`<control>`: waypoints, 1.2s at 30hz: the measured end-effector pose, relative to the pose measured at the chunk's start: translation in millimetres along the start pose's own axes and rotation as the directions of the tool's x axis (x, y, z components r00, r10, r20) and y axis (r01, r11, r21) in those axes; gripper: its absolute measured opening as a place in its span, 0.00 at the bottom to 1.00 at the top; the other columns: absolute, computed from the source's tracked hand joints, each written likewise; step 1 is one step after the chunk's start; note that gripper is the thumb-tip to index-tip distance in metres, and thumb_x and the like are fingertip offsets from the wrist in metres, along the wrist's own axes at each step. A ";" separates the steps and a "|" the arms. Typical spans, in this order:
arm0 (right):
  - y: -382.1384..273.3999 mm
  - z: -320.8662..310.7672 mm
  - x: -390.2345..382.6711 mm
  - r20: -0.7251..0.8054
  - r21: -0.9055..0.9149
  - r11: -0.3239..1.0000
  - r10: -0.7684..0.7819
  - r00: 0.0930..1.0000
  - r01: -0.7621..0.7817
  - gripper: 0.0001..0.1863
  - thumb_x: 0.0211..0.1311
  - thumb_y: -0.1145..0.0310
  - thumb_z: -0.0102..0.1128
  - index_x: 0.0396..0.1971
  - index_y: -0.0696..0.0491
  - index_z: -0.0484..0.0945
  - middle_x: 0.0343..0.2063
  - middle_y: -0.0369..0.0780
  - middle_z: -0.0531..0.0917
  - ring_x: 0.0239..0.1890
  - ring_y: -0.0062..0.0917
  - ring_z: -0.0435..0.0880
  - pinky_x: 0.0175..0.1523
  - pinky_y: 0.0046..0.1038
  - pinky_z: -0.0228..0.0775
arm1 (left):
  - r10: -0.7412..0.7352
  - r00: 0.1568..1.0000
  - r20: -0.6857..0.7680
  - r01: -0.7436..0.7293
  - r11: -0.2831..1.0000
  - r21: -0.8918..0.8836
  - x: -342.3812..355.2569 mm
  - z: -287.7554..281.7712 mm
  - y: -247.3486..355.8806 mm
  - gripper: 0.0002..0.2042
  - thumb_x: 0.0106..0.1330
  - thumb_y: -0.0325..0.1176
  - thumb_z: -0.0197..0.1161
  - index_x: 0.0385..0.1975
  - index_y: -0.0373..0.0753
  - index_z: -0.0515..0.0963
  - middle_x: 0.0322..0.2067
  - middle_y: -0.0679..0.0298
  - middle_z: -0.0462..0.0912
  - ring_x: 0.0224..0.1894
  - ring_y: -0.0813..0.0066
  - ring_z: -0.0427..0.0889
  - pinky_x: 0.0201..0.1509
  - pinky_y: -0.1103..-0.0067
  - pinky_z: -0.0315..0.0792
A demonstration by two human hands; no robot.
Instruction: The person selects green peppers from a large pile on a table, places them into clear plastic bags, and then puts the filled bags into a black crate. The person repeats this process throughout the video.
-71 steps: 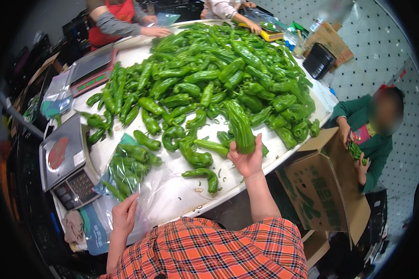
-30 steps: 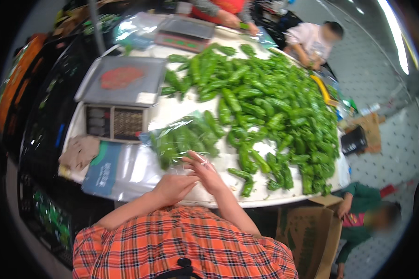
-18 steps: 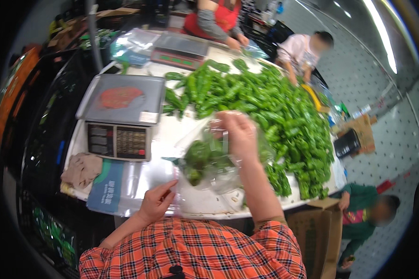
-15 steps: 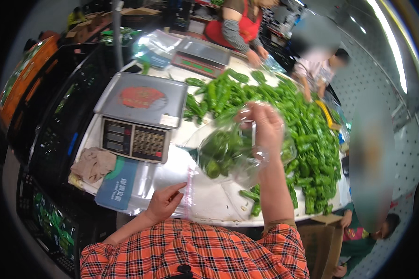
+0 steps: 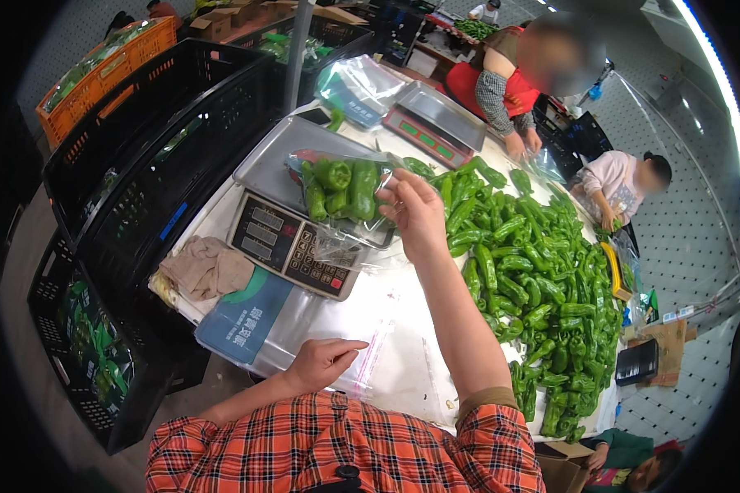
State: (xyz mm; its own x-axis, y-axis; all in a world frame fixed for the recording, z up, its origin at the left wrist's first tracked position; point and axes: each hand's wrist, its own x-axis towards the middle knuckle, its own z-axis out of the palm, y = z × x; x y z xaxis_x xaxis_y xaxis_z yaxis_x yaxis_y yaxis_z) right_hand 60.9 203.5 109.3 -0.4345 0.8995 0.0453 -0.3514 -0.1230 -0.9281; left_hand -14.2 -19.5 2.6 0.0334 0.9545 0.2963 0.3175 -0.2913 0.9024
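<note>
My right hand (image 5: 415, 215) is closed on the edge of a clear plastic bag (image 5: 345, 246). Inside the bag are several green peppers (image 5: 337, 187), and it is over the metal pan of a digital scale (image 5: 259, 172); whether it rests on the pan I cannot tell. My left hand (image 5: 327, 366) holds nothing. Its index finger is stretched out and the other fingers are partly curled, near a stack of flat clear bags (image 5: 370, 361) at the table's front. A large heap of loose green peppers (image 5: 543, 304) covers the table's right side.
Left of the scale lie a crumpled beige cloth (image 5: 207, 267) and a blue printed bag (image 5: 245, 316). Black crates (image 5: 152, 177) and an orange crate (image 5: 107, 70) line the left. A second scale (image 5: 436, 123) stands farther back, near a person in a red apron (image 5: 485, 86). Another person (image 5: 621, 185) works at right.
My right hand has carried the bag of peppers leftward from in front of the heap to over the scale. The head view has shifted. My left hand stays near the flat bags.
</note>
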 end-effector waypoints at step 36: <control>25.1 -84.0 -44.2 0.070 -0.952 0.234 -0.461 0.884 0.197 0.33 0.46 0.62 0.63 0.54 0.54 0.61 0.48 0.45 0.72 0.48 0.34 0.72 0.50 0.34 0.64 | -0.153 0.914 -0.376 0.287 0.900 0.330 87.1 -91.8 1.3 0.19 0.58 0.30 0.53 0.51 0.41 0.66 0.18 0.58 0.76 0.23 0.58 0.77 0.27 0.68 0.66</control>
State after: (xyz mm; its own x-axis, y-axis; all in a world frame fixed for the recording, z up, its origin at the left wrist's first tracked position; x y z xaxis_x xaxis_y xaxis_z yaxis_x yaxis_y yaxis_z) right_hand 141.0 195.9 52.9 -0.2803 0.8229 0.4942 0.6215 0.5479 -0.5599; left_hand -97.8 57.4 58.2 -0.3749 0.8926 0.2503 0.6075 0.0326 0.7936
